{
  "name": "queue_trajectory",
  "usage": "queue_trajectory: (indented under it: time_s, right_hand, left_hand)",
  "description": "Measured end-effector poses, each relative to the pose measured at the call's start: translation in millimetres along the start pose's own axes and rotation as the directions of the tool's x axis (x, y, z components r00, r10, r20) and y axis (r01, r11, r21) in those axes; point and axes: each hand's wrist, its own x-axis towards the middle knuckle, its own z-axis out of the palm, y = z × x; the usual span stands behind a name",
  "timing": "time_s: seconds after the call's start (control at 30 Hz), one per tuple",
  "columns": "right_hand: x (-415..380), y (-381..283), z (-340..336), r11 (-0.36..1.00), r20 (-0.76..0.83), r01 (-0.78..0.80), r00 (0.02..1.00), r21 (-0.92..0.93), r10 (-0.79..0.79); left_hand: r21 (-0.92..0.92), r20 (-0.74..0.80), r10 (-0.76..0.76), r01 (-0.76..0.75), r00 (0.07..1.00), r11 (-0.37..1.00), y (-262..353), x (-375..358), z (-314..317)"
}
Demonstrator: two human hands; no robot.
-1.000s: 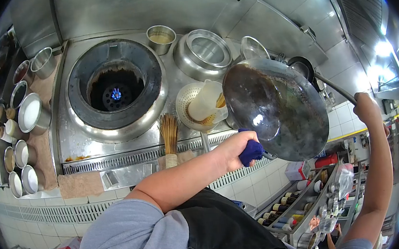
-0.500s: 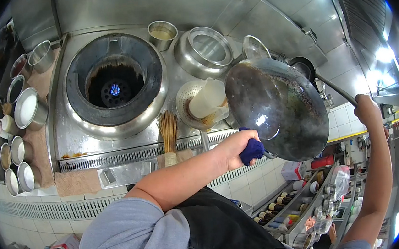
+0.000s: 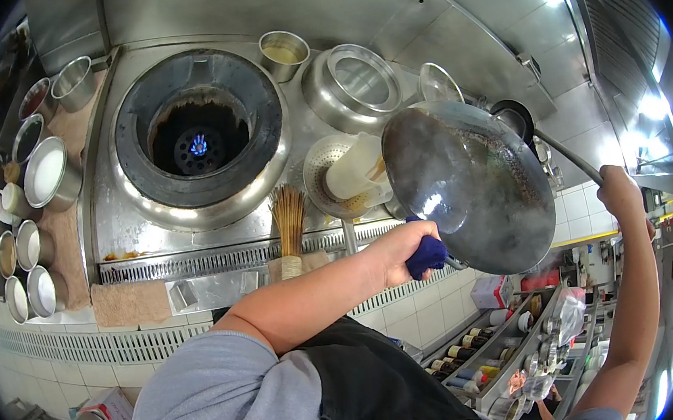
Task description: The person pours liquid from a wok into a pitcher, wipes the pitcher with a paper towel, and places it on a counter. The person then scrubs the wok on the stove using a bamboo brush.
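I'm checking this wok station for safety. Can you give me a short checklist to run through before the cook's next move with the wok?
1. Left hand grips the wok through the blue cloth: ok.
2. Right hand closed on the ladle handle: ok.
3. Burner flame lit: ok.
4. Burner opening uncovered: ok.
5. Wok contents: cannot tell.

Our left hand holds the wok lifted off the range, so the air under it, above the tiled front, is open. Just beyond the hand, the strainer with a jug in it and the bamboo brush crowd the way. Farther off, the burner well gapes over a flame. Past our right hand, the ladle blocks the far corner.
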Motion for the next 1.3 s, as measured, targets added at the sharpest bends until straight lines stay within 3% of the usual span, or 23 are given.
queue_trajectory:
  time_s: [0.13,0.2,0.63,1.03,1.13,1.3]
  right_hand:
    - [7,7,7,0.999,-0.041,0.034,0.999,0.002,-0.034]
    - [7,2,-1,0.999,0.035,0.017,0.999,-0.03,-0.016]
    - [14,3,-2,0.999,0.036,-0.012,0.999,-0.052,0.013]
    - [19,12,6,1.0,-0.012,0.001,1.0,0.026,-0.001]
    - [14,10,3,0.996,-0.084,0.085,0.993,-0.032,-0.088]
    - [16,8,-3,0.998,0.063,0.007,0.998,-0.069,-0.003]
  left_hand:
    - [0.003,0.001,-0.008,0.008,1.0,1.0,2,0,-1]
    - [-0.003,0.008,-0.009,0.009,1.0,1.0,2,1,-2]
    - [-0.004,0.034,-0.009,0.009,0.999,1.0,4,-1,-4]
    - [-0.032,0.029,-0.027,0.028,0.999,0.999,3,0,-4]
    - [-0.021,0.03,-0.016,0.017,0.999,1.0,2,1,-4]
    - [-0.007,0.04,-0.007,0.007,0.999,1.0,1,1,-3]
